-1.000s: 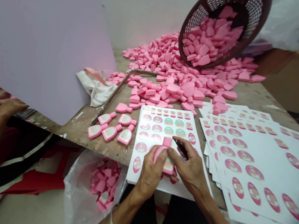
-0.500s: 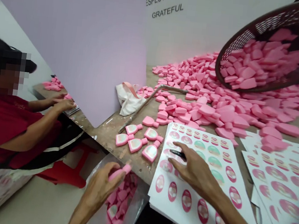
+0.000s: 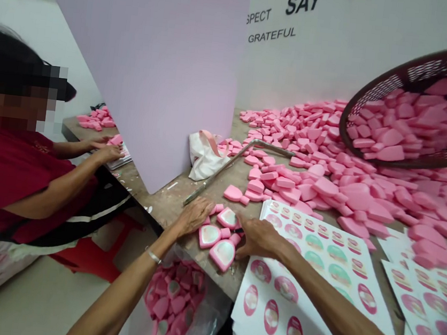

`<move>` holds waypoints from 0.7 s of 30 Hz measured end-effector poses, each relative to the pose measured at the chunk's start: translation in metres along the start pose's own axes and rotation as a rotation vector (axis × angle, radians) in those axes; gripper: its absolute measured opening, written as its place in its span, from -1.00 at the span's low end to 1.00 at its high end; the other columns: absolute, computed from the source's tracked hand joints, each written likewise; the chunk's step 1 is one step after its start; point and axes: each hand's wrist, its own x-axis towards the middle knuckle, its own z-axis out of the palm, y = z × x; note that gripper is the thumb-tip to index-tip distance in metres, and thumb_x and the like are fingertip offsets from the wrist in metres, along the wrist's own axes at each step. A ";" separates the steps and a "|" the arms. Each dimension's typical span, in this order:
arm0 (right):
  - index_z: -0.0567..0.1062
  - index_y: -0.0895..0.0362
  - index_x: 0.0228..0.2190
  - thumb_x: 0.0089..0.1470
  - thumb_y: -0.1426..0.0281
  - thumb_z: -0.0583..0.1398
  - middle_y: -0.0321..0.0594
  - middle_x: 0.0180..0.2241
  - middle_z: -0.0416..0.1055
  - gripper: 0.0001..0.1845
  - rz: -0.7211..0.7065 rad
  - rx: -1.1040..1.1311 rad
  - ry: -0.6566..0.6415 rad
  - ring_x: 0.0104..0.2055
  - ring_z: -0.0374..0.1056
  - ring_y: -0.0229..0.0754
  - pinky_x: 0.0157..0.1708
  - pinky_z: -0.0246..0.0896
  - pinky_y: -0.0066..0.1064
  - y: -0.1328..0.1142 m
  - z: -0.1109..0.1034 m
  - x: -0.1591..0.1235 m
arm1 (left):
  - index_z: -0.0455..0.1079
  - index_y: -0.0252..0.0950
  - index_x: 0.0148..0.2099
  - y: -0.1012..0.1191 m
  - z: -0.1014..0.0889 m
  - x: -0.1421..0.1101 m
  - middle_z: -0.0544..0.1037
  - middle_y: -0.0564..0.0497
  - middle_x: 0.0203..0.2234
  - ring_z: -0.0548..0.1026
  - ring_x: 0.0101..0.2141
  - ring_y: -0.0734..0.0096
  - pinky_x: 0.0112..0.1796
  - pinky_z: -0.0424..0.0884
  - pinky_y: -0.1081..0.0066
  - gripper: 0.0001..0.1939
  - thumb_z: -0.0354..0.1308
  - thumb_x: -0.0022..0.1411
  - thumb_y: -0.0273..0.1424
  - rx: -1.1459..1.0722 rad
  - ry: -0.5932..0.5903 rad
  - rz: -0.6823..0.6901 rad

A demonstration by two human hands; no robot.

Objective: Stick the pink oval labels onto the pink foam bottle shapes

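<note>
My left hand (image 3: 194, 215) lies flat on the table edge, its fingers spread over some sticker-faced pink sponge pieces (image 3: 210, 236). My right hand (image 3: 258, 237) is curled against the other side of the same small group, touching the nearest piece (image 3: 223, 253). A dark tip of a thin black tool shows between its fingers. The pieces sit between both hands. A sheet of oval stickers (image 3: 318, 253) lies under my right forearm. Below the table edge hangs a clear plastic bag (image 3: 175, 304) holding several finished pieces.
A big heap of plain pink sponges (image 3: 328, 168) covers the far table, under a tipped dark basket (image 3: 360, 105) full of more. A metal bar (image 3: 244, 156), a white cloth (image 3: 204, 160) and a lilac board (image 3: 157, 74) stand left. A person in red (image 3: 8, 175) works beyond it.
My left hand dropped its piece at the bag and came up onto the table. My right hand slid left off the sticker sheet. Both now flank the finished pieces.
</note>
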 end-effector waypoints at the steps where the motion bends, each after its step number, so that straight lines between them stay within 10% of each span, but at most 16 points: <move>1: 0.24 0.21 0.12 -0.33 0.24 0.36 0.10 -0.16 0.47 -0.06 0.001 -0.003 0.003 -0.11 0.38 0.18 -0.23 0.17 -0.20 -0.006 0.004 -0.005 | 0.44 -0.27 -0.14 0.002 -0.002 -0.013 0.55 -0.12 -0.16 0.44 -0.06 0.25 0.04 0.27 0.21 -0.59 -0.24 0.38 -0.29 0.001 0.004 -0.018; 9: 0.27 0.16 0.06 -0.18 0.32 0.28 -0.03 -0.15 0.47 -0.29 -0.084 0.222 -0.029 -0.12 0.38 0.04 -0.23 0.17 -0.31 -0.064 0.047 -0.036 | 0.47 -0.28 -0.18 0.011 -0.016 -0.150 0.52 -0.11 -0.14 0.44 -0.06 0.28 -0.01 0.33 0.27 -0.57 -0.24 0.38 -0.30 -0.112 0.235 -0.315; 13: 0.33 0.18 0.02 -0.12 0.41 0.22 0.00 -0.12 0.45 -0.41 -0.169 0.246 -0.088 -0.07 0.35 0.08 -0.09 0.17 -0.21 -0.094 0.053 -0.056 | 0.44 -0.26 -0.31 0.012 -0.024 -0.180 0.54 -0.06 -0.30 0.50 -0.21 0.29 -0.12 0.39 0.34 -0.61 -0.19 0.36 -0.28 -0.033 0.345 -0.435; 17: 0.40 0.10 -0.03 -0.04 0.44 0.16 -0.09 -0.10 0.46 -0.54 -0.192 0.372 0.053 -0.05 0.36 0.01 -0.04 0.18 -0.21 -0.093 0.040 -0.079 | 0.41 -0.28 -0.23 0.021 -0.032 -0.123 0.52 -0.08 -0.28 0.48 -0.21 0.28 -0.11 0.37 0.30 -0.75 -0.05 0.32 -0.29 0.098 0.370 -0.268; 21: 0.46 0.00 -0.07 0.01 0.40 0.16 -0.17 -0.09 0.48 -0.61 -0.090 0.468 0.280 -0.07 0.39 -0.06 -0.07 0.26 -0.31 -0.069 0.040 -0.104 | 0.30 -0.34 0.08 0.028 -0.006 -0.005 0.34 -0.23 0.08 0.25 0.12 0.15 0.12 0.17 0.15 -0.62 0.04 0.22 -0.38 0.069 0.062 0.026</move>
